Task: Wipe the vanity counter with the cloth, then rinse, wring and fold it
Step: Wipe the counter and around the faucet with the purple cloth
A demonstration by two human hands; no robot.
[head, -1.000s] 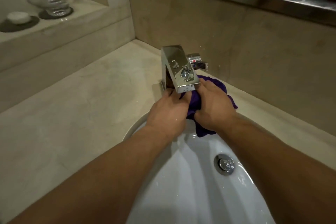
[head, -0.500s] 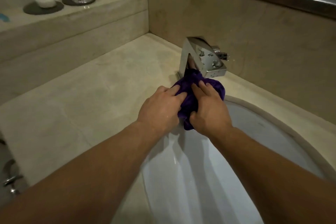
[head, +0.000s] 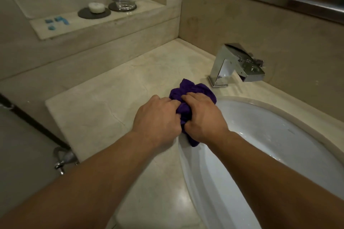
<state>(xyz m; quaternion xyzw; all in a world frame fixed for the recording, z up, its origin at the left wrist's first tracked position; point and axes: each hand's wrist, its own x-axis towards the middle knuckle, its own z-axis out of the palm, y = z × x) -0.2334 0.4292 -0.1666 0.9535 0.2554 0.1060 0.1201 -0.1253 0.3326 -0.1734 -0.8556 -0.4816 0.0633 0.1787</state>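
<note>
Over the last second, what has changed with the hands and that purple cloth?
Both hands, left hand and right hand, drew the bunched purple cloth away from under the chrome faucet, toward the person and onto the basin's left rim. Neither grip let go. The cloth stays crumpled, not folded.

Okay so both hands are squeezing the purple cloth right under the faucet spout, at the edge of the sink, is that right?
Not quite. In the head view both hands, left hand and right hand, do squeeze the purple cloth at the edge of the sink, but it is not under the faucet spout; it is off to the left of it, over the counter edge.
</note>
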